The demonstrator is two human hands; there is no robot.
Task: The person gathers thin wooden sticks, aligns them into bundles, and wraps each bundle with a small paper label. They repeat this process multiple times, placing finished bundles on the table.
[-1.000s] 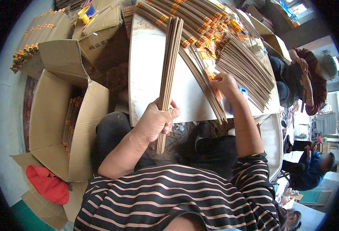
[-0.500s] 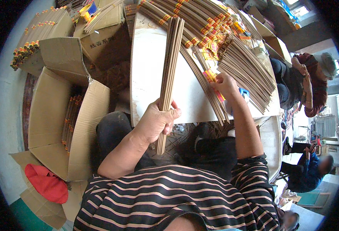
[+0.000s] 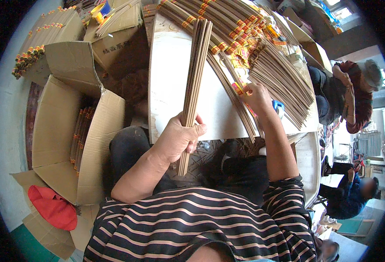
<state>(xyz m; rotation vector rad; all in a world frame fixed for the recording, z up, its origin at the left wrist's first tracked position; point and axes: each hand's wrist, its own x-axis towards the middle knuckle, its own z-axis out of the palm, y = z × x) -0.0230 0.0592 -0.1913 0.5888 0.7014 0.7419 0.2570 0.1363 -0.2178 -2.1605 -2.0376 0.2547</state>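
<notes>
A red cloth (image 3: 51, 209) lies on a cardboard flap (image 3: 48, 238), lower left.

White table (image 3: 168, 70) — left edge worn brown. Far side: heaped stick bundles (image 3: 227, 19), banded red and yellow. Right part: broad spread of loose brown sticks (image 3: 282, 85), slanting toward near edge. Tangled red-and-yellow strips (image 3: 240, 54) beside it; narrow row of sticks (image 3: 229, 91) across middle — small blue object (image 3: 278, 108) near spread.

- Daylight enters by a window (image 3: 342, 12) at upper right
- White tabletop (image 3: 168, 74) bright, nearly washed out
- Floor (image 3: 201, 160) below dim, shadowed
- Edges bend outward; 4 corners black
</notes>
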